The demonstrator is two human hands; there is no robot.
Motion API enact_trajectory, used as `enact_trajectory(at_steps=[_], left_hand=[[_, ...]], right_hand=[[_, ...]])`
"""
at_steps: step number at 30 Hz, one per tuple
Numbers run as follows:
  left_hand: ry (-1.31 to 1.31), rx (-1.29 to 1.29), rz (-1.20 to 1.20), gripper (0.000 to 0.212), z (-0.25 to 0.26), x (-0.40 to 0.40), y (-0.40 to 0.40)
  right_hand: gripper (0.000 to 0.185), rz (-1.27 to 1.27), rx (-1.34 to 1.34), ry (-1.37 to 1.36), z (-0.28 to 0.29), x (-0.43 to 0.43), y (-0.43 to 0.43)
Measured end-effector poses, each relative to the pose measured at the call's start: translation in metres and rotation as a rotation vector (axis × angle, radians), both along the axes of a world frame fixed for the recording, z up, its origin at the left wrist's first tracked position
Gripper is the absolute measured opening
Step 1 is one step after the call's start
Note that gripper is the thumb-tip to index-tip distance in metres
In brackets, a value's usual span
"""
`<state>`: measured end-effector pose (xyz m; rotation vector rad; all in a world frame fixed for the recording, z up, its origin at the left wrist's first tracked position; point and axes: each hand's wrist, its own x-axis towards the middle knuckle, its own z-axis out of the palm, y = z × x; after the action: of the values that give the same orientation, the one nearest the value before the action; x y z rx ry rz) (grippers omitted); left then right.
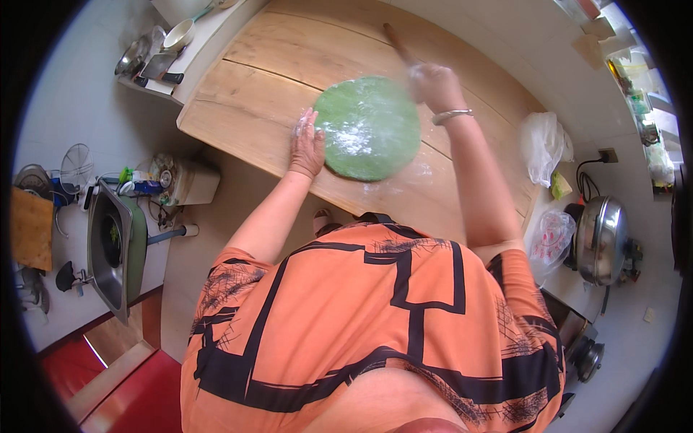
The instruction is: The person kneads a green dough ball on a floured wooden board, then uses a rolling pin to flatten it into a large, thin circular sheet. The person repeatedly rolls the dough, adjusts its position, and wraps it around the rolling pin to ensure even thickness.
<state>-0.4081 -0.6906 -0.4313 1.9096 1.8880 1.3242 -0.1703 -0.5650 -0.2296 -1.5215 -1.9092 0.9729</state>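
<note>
A round, flattened sheet of green dough [387, 127] lies on the wooden board [254, 103], with white flour scattered over its top. My left hand [308, 146] rests flat against the dough's left edge, holding nothing, its fingertips dusted with flour. To the upper right of the dough, my right hand [439, 86] is closed around a wooden rolling pin [398, 42]. The pin's far end points up and to the left, and the hand is slightly blurred. Most of the pin's near part is hidden by the fist. Loose flour [425, 168] marks the board near the dough.
White plastic bags [541, 146] and a lidded metal electric pan [601, 241] stand on the right. At upper left, a shelf holds a cleaver [161, 65] and a pale ladle [180, 35]. A metal sink [111, 243] is set into the left counter.
</note>
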Motion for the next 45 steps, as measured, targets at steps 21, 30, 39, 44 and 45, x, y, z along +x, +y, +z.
enact_trajectory(at_steps=[21,30,39,44,45], left_hand=[[0.658,-0.69,-0.263,0.095,0.066,0.019,0.021],[0.701,-0.624,-0.362,0.073,0.059,0.087,0.115],[0.801,-0.367,-0.853,0.065,0.047,0.145,0.063],[0.83,-0.537,-0.788,0.064,0.061,0.081,0.038],[0.818,-0.573,-0.688,0.065,0.062,0.063,0.04]], right_hand=[[0.058,0.125,0.055,-0.269,-0.093,0.018,-0.052],[0.062,-0.276,-0.098,-0.881,-0.119,0.133,-0.083],[0.062,-0.136,0.268,-0.677,-0.146,0.136,-0.09],[0.06,0.215,0.133,-0.525,-0.131,0.057,-0.085],[0.06,0.296,0.06,-0.54,-0.121,0.038,-0.085]])
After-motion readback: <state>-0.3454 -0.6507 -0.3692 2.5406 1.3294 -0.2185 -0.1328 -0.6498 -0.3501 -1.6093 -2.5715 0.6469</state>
